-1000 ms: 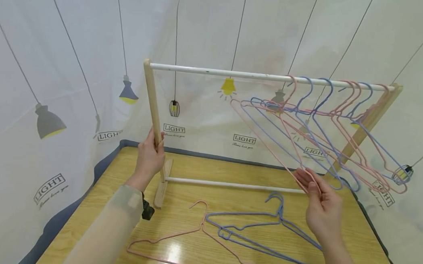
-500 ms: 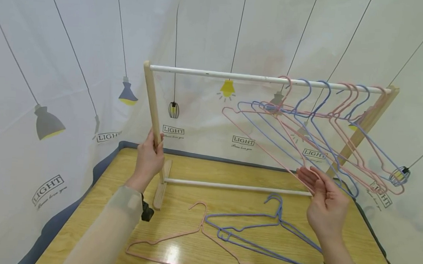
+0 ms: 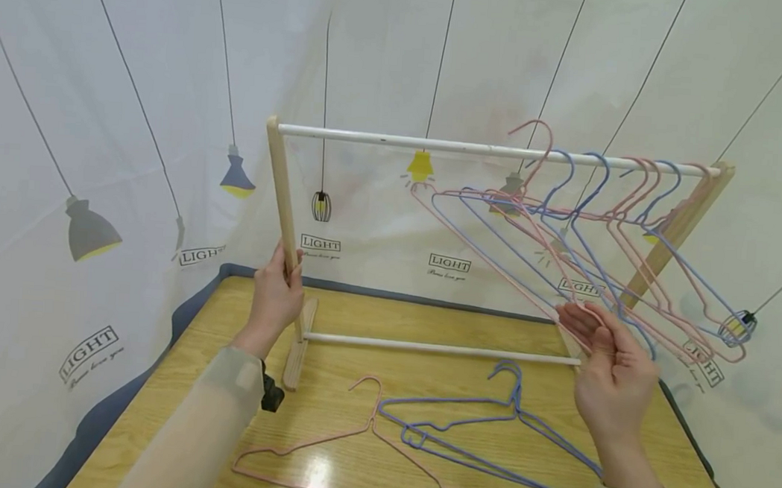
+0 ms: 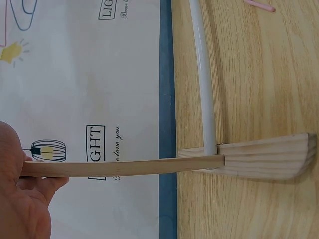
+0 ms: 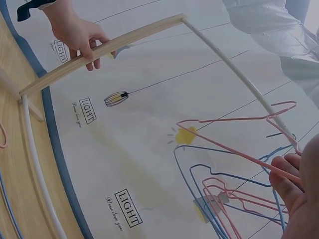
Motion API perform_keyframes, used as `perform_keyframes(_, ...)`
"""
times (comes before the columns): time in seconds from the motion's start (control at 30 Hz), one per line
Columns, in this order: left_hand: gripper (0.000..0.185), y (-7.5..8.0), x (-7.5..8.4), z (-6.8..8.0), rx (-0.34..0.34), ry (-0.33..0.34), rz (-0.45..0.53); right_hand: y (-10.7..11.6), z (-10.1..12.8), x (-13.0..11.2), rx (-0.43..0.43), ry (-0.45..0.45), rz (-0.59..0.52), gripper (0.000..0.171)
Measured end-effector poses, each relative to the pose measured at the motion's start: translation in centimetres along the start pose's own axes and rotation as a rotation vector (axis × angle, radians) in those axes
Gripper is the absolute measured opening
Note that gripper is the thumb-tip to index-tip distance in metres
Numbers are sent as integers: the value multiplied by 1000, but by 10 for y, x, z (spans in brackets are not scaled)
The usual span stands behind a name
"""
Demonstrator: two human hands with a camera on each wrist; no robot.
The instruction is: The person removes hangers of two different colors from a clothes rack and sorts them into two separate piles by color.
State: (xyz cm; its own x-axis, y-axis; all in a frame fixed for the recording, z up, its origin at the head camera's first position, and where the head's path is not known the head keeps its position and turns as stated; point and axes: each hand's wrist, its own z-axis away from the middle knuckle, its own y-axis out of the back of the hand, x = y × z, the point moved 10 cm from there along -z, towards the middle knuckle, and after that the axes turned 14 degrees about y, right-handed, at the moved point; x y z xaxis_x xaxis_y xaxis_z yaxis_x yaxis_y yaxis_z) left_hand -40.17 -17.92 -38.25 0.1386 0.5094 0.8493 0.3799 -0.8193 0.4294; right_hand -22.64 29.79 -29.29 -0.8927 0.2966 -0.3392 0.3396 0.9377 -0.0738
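My left hand point(image 3: 279, 289) grips the left wooden post point(image 3: 282, 185) of a small clothes rack, thumb on one side and fingers behind. My right hand point(image 3: 614, 377) holds a pink hanger point(image 5: 239, 151) by its near lower corner. This hanger's hook point(image 3: 549, 138) rises above the white top rod point(image 3: 397, 139), off it, with the hook's tip pointing left. Beside it, several blue and pink hangers hang from the rod, the nearest a blue hanger point(image 3: 573, 165). They overlap the held hanger in the head view.
On the wooden table point(image 3: 194, 381) lie another pink hanger point(image 3: 372, 425) and overlapping blue hangers point(image 3: 514, 401). A white lower rod point(image 3: 438, 347) joins the rack's feet. A patterned sheet point(image 3: 375, 64) stands behind the table.
The pink hanger in my right hand has lifted, its hook rising from on the rod to above it. My right hand has shifted slightly right. The left hand still holds the post.
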Motion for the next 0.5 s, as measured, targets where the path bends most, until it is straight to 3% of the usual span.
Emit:
perform_keyframes(0.33,47,-1,0,1,-12,2,11,4,-8,-16,39,27,-105,29)
perform_keyframes(0.5,48,-1,0,0,-11,-2,11,8,-7,-22,32,8,-76,28)
